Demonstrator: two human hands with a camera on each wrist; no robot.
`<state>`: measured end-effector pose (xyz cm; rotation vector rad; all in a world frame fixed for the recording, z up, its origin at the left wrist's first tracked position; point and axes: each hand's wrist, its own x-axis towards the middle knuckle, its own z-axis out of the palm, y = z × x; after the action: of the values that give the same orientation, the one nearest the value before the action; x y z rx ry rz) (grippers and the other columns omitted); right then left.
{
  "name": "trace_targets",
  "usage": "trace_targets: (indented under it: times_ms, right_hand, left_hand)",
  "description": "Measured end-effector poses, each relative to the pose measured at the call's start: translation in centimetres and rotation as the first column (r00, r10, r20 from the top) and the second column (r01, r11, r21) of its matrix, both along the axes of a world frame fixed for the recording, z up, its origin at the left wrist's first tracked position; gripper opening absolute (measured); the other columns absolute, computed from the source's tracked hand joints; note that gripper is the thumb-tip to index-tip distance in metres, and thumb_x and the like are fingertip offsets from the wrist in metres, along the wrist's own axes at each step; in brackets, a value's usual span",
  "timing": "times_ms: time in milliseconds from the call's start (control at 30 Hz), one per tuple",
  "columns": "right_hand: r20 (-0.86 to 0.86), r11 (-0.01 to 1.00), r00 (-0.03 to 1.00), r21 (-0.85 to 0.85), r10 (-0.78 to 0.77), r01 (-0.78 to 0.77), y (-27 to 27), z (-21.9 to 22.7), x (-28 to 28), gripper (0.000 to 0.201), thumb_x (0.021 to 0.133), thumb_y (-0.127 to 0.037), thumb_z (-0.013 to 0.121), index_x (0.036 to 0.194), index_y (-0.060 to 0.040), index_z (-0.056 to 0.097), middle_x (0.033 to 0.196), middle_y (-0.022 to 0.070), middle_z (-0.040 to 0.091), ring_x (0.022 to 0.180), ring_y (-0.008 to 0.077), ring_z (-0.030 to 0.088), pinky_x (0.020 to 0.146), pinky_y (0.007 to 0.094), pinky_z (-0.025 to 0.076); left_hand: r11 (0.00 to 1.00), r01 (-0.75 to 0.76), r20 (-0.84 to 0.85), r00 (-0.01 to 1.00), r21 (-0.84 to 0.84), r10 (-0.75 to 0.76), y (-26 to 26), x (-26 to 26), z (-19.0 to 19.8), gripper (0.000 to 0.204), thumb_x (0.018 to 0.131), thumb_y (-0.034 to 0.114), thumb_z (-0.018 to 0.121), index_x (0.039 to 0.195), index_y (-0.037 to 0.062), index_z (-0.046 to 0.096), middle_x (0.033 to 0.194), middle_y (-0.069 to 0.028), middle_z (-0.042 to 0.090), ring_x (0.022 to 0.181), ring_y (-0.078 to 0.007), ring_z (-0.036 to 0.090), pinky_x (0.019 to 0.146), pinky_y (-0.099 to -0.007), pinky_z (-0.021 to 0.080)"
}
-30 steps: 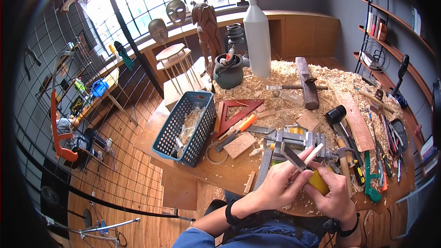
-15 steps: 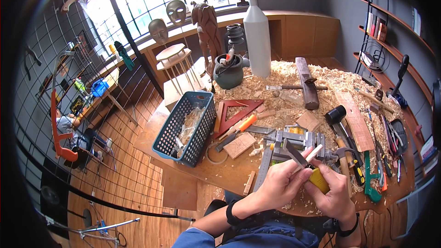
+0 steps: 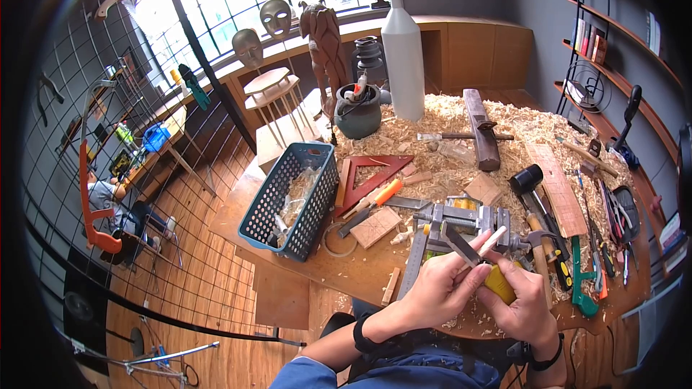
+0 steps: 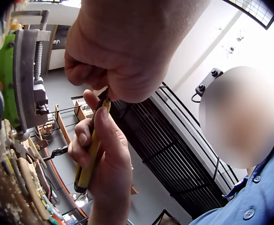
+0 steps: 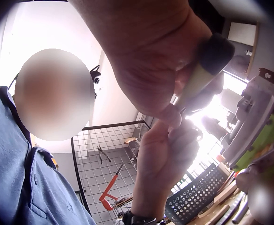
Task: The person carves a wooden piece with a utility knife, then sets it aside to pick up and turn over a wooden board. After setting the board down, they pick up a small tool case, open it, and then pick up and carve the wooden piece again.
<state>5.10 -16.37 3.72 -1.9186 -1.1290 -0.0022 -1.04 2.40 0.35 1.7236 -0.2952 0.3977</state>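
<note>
A chisel with a broad dark metal blade [image 3: 461,246] and a yellow handle [image 3: 499,285] is held between both hands above the near edge of the bench. My right hand [image 3: 525,302] grips the handle, whose black butt end shows in the left wrist view. Curled close to the blade's base, my left hand [image 3: 440,289] pinches the chisel, thumb on the near side; the blade slants up and left across its fingers. A pale narrow strip [image 3: 493,242] sticks up beside the fingertips, its lower end hidden. Just beyond the hands stands a metal bench vise [image 3: 461,217].
A blue perforated basket [image 3: 249,227] stands on the left of the bench. Near it lie a red set square [image 3: 360,189] and a wood block [image 3: 375,227]. Rightward are a black mallet [image 3: 526,180], a hammer [image 3: 539,236] and a green-handled saw [image 3: 582,295]. Shavings [image 3: 447,112] cover the back.
The hands and chisel stay almost in place, with only slight shifts at the fingers. A seated person in the background has leaned into view at the left.
</note>
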Motion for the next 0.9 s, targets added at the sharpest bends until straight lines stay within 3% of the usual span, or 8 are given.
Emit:
trace_targets:
  times_ms: [100,233,333,400,533,633,700,900]
  right_hand:
    - [0.037,1.0,0.999,0.013,-0.006,0.005,0.06,-0.22,0.15,0.055,0.088,-0.013,0.078,0.134,0.0092,0.058,0.105,0.0288,0.072,0.094,0.0417,0.075,0.079,0.0418,0.058]
    - [0.056,1.0,0.998,0.023,-0.019,0.018,0.09,-0.33,0.2,0.055,0.087,-0.013,0.079,0.134,0.0086,0.059,0.105,0.0289,0.072,0.094,0.042,0.074,0.079,0.0418,0.058]
    - [0.07,0.999,0.997,0.036,-0.032,0.03,0.18,-0.26,0.14,0.055,0.087,-0.013,0.079,0.134,0.0081,0.059,0.104,0.0288,0.072,0.093,0.042,0.074,0.079,0.0419,0.058]
    - [0.069,0.998,0.997,0.046,-0.039,0.036,0.23,-0.23,0.1,0.055,0.087,-0.013,0.079,0.134,0.008,0.059,0.104,0.0287,0.072,0.093,0.042,0.074,0.079,0.0419,0.058]
    - [0.082,0.998,0.996,0.05,-0.046,0.042,0.17,-0.38,0.09,0.054,0.087,-0.013,0.079,0.133,0.009,0.059,0.104,0.0286,0.072,0.093,0.0414,0.075,0.08,0.0417,0.059]
    - [0.077,0.998,0.996,0.05,-0.046,0.042,0.19,-0.37,0.05,0.054,0.087,-0.013,0.079,0.132,0.0098,0.06,0.104,0.0286,0.072,0.093,0.0408,0.075,0.081,0.0413,0.059]
    - [0.07,0.998,0.996,0.053,-0.046,0.042,0.23,-0.42,0.02,0.053,0.087,-0.014,0.079,0.131,0.0101,0.06,0.104,0.0287,0.072,0.093,0.0405,0.075,0.081,0.0411,0.059]
    - [0.044,0.998,0.998,0.049,-0.037,0.035,0.08,-0.49,-0.1,0.054,0.087,-0.015,0.08,0.131,0.011,0.061,0.104,0.0287,0.073,0.094,0.0391,0.076,0.081,0.0401,0.059]
  left_hand:
    - [0.999,-0.046,0.089,0.995,-0.005,0.046,-0.3,0.39,-0.64,0.052,0.103,0.007,0.061,0.152,-0.003,0.047,0.115,-0.0136,0.072,0.091,-0.0077,0.06,0.077,-0.0259,0.051]
    - [0.999,-0.036,0.038,0.999,0.021,0.035,-0.12,0.23,-0.22,0.051,0.103,0.006,0.062,0.151,-0.0033,0.048,0.119,-0.0167,0.072,0.1,-0.0105,0.062,0.085,-0.0283,0.052]
    - [0.999,-0.034,0.027,0.999,0.018,0.033,-0.16,0.27,-0.28,0.051,0.103,0.006,0.062,0.151,-0.0022,0.049,0.12,-0.0125,0.072,0.094,-0.0074,0.06,0.078,-0.0252,0.051]
    - [0.999,-0.032,-0.113,0.993,0.011,0.033,-0.12,0.01,0.23,0.051,0.103,0.005,0.063,0.151,-0.0011,0.049,0.122,-0.0075,0.071,0.089,-0.0039,0.057,0.072,-0.0216,0.049]
    - [0.999,-0.036,-0.087,0.995,0.04,0.039,0.01,0.11,-0.14,0.053,0.102,0.005,0.063,0.153,-0.001,0.047,0.124,-0.0038,0.07,0.086,-0.0015,0.053,0.067,-0.0188,0.046]
    - [0.999,-0.051,0.026,0.998,-0.012,0.051,-0.27,0.4,-0.4,0.054,0.102,0.005,0.063,0.153,-0.0024,0.046,0.125,-0.006,0.071,0.087,-0.0033,0.056,0.07,-0.0207,0.048]
    - [0.997,-0.072,0.115,0.991,0.039,0.067,-0.2,0.52,-0.37,0.055,0.102,0.005,0.064,0.153,-0.0037,0.044,0.126,-0.0102,0.07,0.092,-0.0058,0.058,0.076,-0.0232,0.05]
    - [0.999,0.044,-0.036,0.998,0.013,-0.044,0.22,0.02,0.08,0.058,0.104,0.008,0.06,0.156,-0.004,0.038,0.137,-0.0168,0.065,0.102,-0.0107,0.06,0.088,-0.0278,0.05]
